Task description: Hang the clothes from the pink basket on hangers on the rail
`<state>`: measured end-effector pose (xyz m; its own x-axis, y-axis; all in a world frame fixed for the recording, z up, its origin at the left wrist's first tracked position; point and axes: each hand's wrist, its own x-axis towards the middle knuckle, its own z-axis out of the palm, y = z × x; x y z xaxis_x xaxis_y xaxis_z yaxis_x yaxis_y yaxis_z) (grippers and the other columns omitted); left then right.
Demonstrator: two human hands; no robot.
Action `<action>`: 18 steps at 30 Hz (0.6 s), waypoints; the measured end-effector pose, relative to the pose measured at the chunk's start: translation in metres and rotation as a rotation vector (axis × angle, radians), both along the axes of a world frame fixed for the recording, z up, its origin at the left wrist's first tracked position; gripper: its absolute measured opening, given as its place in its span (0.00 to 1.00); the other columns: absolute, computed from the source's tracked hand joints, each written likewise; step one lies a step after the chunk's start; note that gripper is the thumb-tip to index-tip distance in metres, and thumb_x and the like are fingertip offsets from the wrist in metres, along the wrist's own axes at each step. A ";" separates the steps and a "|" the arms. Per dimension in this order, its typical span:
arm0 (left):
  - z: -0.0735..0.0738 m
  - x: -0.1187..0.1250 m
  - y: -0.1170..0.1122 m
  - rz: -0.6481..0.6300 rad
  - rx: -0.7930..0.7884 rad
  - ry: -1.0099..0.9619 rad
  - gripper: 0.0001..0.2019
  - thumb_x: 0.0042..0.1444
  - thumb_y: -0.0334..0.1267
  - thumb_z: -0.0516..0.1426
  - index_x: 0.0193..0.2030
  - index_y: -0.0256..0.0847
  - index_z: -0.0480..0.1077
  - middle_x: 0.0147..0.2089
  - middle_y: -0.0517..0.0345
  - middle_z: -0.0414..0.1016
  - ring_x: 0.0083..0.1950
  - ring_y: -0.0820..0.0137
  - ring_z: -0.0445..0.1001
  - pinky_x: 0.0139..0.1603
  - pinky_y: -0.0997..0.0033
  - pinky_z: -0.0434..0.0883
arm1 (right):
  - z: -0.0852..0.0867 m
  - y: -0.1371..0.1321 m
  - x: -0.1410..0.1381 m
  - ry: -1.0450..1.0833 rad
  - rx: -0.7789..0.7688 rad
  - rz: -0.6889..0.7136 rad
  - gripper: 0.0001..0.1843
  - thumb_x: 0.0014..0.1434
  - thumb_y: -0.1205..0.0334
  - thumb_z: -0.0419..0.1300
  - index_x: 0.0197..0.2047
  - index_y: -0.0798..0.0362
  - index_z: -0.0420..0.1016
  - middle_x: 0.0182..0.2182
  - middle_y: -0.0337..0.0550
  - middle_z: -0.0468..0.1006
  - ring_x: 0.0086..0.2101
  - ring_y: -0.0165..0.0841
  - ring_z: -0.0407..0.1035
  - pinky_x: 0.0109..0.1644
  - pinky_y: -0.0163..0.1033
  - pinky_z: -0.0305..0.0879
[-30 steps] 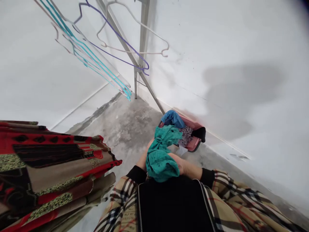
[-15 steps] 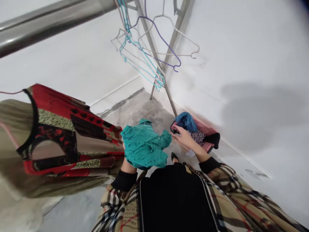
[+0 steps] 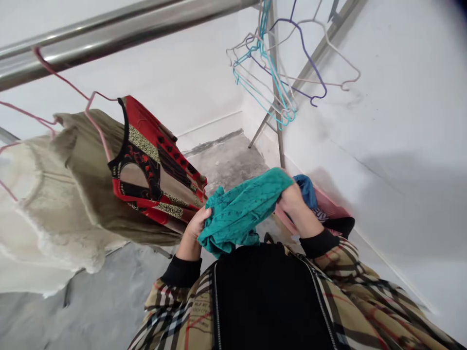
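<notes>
A crumpled teal garment [image 3: 242, 211] with small dark marks stretches between my two hands, just in front of my chest. My left hand [image 3: 195, 228] is closed on its lower left end. My right hand [image 3: 295, 204] is closed on its upper right end. Behind my right hand a pink laundry basket [image 3: 328, 209] sits on the floor by the wall, with a blue cloth [image 3: 306, 189] and other clothes in it.
A steel rail [image 3: 120, 31] crosses the top. On it hang a red patterned garment [image 3: 156, 165], a khaki one [image 3: 91, 180] and a cream one [image 3: 32, 214]. Several bare wire hangers [image 3: 277, 73] hang at the right end. White walls meet in a corner over grey concrete floor [image 3: 226, 160].
My view has lifted and turned left, so the rail and hanging clothes show more. My right hand has come off the basket and taken hold of the teal garment's upper end.
</notes>
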<state>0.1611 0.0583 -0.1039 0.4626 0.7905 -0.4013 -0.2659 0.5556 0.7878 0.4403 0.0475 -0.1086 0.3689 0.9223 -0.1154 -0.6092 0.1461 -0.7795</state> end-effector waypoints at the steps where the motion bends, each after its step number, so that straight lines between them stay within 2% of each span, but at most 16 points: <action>1: 0.002 0.000 -0.002 -0.032 -0.018 0.018 0.24 0.46 0.50 0.67 0.47 0.39 0.76 0.45 0.48 0.82 0.55 0.46 0.76 0.59 0.47 0.70 | 0.010 -0.001 0.006 0.055 0.002 -0.016 0.09 0.48 0.59 0.66 0.26 0.49 0.69 0.23 0.32 0.76 0.27 0.29 0.71 0.41 0.37 0.75; 4: 0.004 0.005 -0.005 -0.057 -0.051 0.127 0.24 0.51 0.51 0.64 0.50 0.37 0.76 0.44 0.45 0.82 0.51 0.49 0.78 0.58 0.49 0.71 | 0.041 -0.010 0.015 0.048 0.029 -0.055 0.08 0.45 0.63 0.68 0.26 0.49 0.71 0.24 0.32 0.77 0.27 0.28 0.72 0.35 0.34 0.75; 7: -0.005 0.009 -0.002 0.039 -0.024 0.210 0.23 0.53 0.52 0.63 0.48 0.36 0.76 0.40 0.46 0.83 0.43 0.54 0.81 0.52 0.52 0.73 | 0.067 -0.016 0.014 -0.095 0.098 -0.041 0.09 0.45 0.68 0.67 0.32 0.50 0.76 0.27 0.32 0.79 0.27 0.26 0.73 0.33 0.30 0.73; 10: -0.017 0.009 0.004 0.149 0.077 0.330 0.21 0.52 0.52 0.63 0.44 0.36 0.76 0.34 0.52 0.82 0.39 0.58 0.80 0.47 0.58 0.75 | 0.086 -0.015 0.009 -0.219 0.147 0.025 0.11 0.47 0.72 0.64 0.36 0.52 0.79 0.25 0.33 0.78 0.25 0.24 0.72 0.29 0.27 0.71; 15: -0.030 0.011 0.013 0.329 0.215 0.441 0.14 0.51 0.47 0.64 0.36 0.37 0.76 0.28 0.59 0.79 0.43 0.59 0.78 0.43 0.66 0.73 | 0.108 -0.004 -0.005 -0.254 0.131 0.154 0.09 0.53 0.75 0.61 0.36 0.54 0.79 0.22 0.32 0.75 0.21 0.23 0.70 0.25 0.27 0.69; 18: -0.032 0.012 0.016 0.353 0.216 0.390 0.14 0.53 0.48 0.63 0.38 0.38 0.76 0.32 0.57 0.80 0.46 0.59 0.78 0.44 0.67 0.73 | 0.121 -0.002 -0.010 -0.262 0.146 0.175 0.10 0.56 0.74 0.58 0.37 0.54 0.79 0.24 0.31 0.75 0.23 0.23 0.72 0.29 0.28 0.70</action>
<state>0.1727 0.0743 -0.1361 0.0055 0.9535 -0.3013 -0.0732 0.3009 0.9508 0.4302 0.0451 0.0125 0.2028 0.9741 0.1001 -0.4172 0.1785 -0.8911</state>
